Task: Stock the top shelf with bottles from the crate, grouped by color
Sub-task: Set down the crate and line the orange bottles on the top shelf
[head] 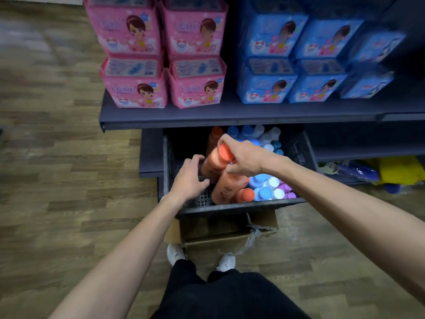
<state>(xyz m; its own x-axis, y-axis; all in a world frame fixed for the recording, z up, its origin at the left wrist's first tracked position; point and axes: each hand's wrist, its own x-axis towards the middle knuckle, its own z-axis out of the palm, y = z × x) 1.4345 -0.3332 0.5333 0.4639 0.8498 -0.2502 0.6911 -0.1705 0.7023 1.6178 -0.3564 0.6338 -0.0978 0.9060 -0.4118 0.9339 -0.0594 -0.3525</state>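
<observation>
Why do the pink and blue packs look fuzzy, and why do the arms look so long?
In the head view, the pink packs and blue packs are softly blurred, so their print is unreadable; the left hand is smeared too. The wide lens stretches both arms toward the edges. The crate sits in the shelf's shadow.

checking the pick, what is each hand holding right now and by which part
The right hand grips an orange bottle by its cap end. The left hand reaches into the crate beside the bottle; it holds nothing.
</observation>
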